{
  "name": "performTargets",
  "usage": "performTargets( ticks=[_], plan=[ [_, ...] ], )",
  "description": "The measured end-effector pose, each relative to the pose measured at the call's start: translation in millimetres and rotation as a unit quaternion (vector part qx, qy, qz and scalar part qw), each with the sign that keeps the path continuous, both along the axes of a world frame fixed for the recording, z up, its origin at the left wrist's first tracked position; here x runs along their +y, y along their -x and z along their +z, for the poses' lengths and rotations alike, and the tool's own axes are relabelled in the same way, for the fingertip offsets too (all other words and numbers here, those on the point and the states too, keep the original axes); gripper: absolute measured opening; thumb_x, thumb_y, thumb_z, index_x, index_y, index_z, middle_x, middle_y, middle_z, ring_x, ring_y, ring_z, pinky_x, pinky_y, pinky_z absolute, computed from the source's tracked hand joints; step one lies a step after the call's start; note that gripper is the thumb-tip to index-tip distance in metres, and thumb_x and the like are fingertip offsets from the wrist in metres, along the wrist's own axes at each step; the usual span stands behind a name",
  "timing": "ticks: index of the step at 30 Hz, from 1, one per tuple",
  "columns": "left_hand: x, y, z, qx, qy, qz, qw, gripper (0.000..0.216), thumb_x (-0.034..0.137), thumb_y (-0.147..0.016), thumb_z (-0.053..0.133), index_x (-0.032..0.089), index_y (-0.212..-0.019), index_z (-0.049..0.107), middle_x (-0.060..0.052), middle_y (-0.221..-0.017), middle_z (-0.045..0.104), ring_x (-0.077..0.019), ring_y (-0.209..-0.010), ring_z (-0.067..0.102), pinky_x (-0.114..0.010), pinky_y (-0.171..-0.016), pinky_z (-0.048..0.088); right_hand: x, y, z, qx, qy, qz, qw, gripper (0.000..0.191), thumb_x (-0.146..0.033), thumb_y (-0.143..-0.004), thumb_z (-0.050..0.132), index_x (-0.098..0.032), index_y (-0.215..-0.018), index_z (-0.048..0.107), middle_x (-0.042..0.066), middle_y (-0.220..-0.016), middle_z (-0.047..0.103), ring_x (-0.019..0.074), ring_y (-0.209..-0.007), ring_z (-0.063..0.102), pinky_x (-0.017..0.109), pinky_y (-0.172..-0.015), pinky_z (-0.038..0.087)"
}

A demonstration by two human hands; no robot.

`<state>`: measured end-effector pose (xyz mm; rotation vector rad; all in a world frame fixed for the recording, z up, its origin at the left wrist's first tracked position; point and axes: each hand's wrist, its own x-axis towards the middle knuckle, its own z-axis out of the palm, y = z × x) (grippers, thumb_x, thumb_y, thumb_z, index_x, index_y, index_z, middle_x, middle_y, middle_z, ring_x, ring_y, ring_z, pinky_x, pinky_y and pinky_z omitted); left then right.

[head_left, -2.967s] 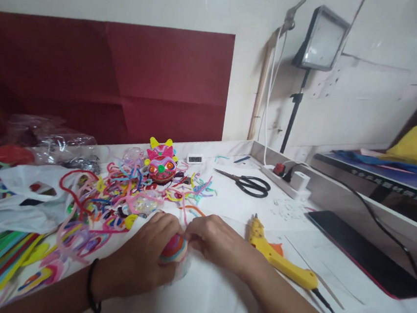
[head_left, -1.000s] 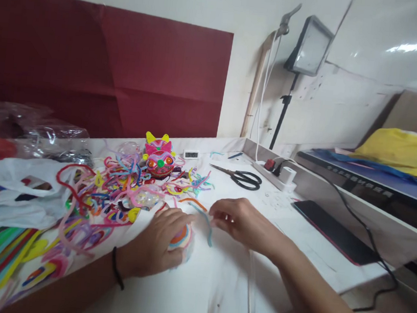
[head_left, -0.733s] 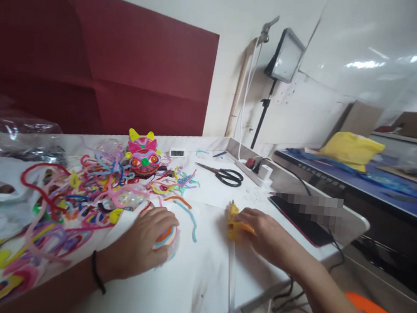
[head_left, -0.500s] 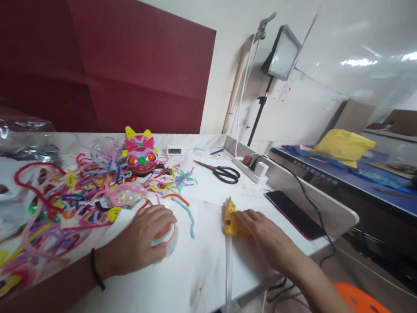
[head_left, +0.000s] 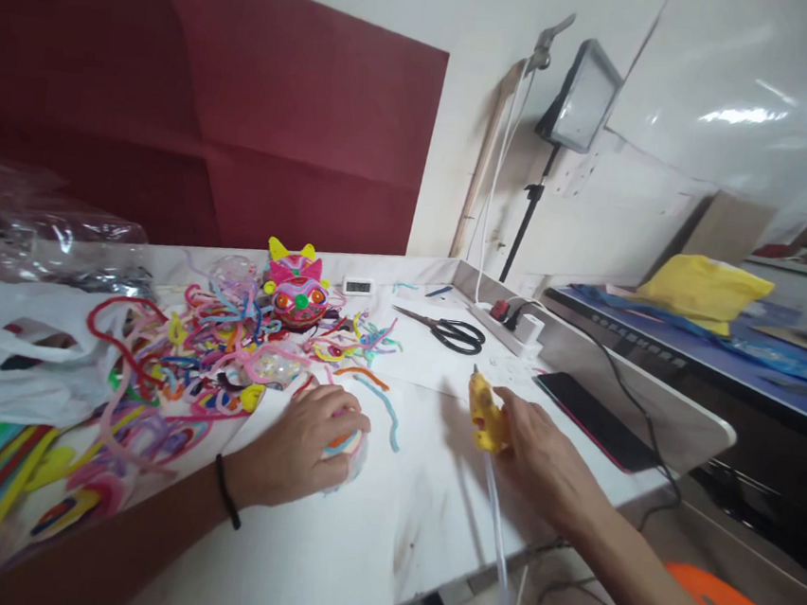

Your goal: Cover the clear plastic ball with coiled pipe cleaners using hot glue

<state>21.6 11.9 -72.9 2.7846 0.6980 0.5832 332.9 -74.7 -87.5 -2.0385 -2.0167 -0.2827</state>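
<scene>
My left hand [head_left: 315,441] is wrapped over a round piece with coloured stripes [head_left: 350,448] on the white paper; most of that piece is hidden under my palm. My right hand [head_left: 539,449] grips a yellow glue gun [head_left: 484,413] above the table, its nozzle pointing away from me. A clear glue stick [head_left: 498,530] trails from the gun's rear toward me. Just beyond my left hand lie an orange pipe cleaner [head_left: 362,375] and a light blue one [head_left: 389,413].
A heap of coloured pipe cleaners [head_left: 199,349] and a decorated animal head [head_left: 296,297] are at left-back. Black scissors [head_left: 447,331], a small digital clock [head_left: 357,287], a phone [head_left: 596,421] and a power strip [head_left: 507,332] with cables lie farther back and right.
My right hand has lifted the glue gun off the table and tilted it. The view has shifted, so things appear farther right. My left hand keeps its hold on the striped piece.
</scene>
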Motion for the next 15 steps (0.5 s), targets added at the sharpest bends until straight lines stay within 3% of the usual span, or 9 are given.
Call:
performTargets(
  ticks=[2, 4, 6, 8, 10, 15],
  plan=[
    [0, 0, 0.9, 0.009, 0.004, -0.001, 1.000, 0.027, 0.016, -0.078, 0.053, 0.021, -0.102, 0.065, -0.006, -0.109, 0.059, -0.0267, -0.106, 0.053, -0.044, -0.096, 0.035, -13, 2, 3.1, 0.048, -0.081, 0.021, 0.995, 0.051, -0.016, -0.076, 0.051, -0.009, -0.126, 0.046, 0.019, -0.113, 0.066, 0.0264, -0.097, 0.066, 0.035, -0.079, 0.054],
    [1, 0, 1.7, 0.017, 0.007, -0.003, 1.000, 0.027, 0.016, -0.079, 0.053, 0.022, -0.103, 0.064, -0.007, -0.110, 0.059, -0.0269, -0.107, 0.053, -0.044, -0.095, 0.035, -28, 8, 7.9, 0.114, -0.152, 0.051, 0.980, 0.039, -0.027, -0.079, 0.054, -0.016, -0.116, 0.053, 0.011, -0.098, 0.071, 0.0211, -0.073, 0.070, 0.029, -0.062, 0.055],
    [2, 1, 2.2, 0.022, 0.008, -0.006, 1.000, 0.027, 0.016, -0.080, 0.053, 0.022, -0.104, 0.064, -0.007, -0.112, 0.058, -0.0272, -0.108, 0.052, -0.043, -0.095, 0.035, -43, 18, 12.5, 0.172, -0.166, 0.040, 0.970, 0.024, -0.033, -0.083, 0.056, -0.020, -0.102, 0.060, 0.001, -0.071, 0.069, 0.0155, -0.048, 0.062, 0.025, -0.048, 0.051],
    [2, 1, 2.7, 0.024, 0.008, -0.008, 1.000, 0.027, 0.017, -0.081, 0.053, 0.022, -0.104, 0.064, -0.007, -0.112, 0.057, -0.0272, -0.108, 0.052, -0.044, -0.095, 0.035, -56, 30, 14.7, 0.232, -0.166, 0.051, 0.957, 0.019, -0.037, -0.087, 0.056, -0.022, -0.098, 0.063, -0.003, -0.059, 0.066, 0.0145, -0.042, 0.059, 0.022, -0.040, 0.048],
    [2, 1, 3.4, 0.025, 0.007, -0.010, 1.000, 0.027, 0.017, -0.081, 0.052, 0.021, -0.105, 0.064, -0.008, -0.112, 0.057, -0.0271, -0.109, 0.052, -0.044, -0.097, 0.034, -66, 41, 13.7, 0.279, -0.155, 0.080, 0.944, 0.020, -0.039, -0.089, 0.056, -0.024, -0.101, 0.064, -0.002, -0.063, 0.069, 0.0161, -0.046, 0.064, 0.021, -0.039, 0.050],
    [2, 1, 5.6, 0.028, 0.011, -0.020, 0.999, 0.031, 0.019, -0.081, 0.051, 0.020, -0.109, 0.063, -0.009, -0.114, 0.057, -0.0278, -0.111, 0.050, -0.045, -0.098, 0.034, -82, 59, 1.7, 0.312, -0.101, 0.133, 0.935, 0.030, -0.038, -0.089, 0.058, -0.029, -0.118, 0.061, 0.000, -0.093, 0.078, 0.0198, -0.072, 0.075, 0.020, -0.053, 0.059]
  ],
)
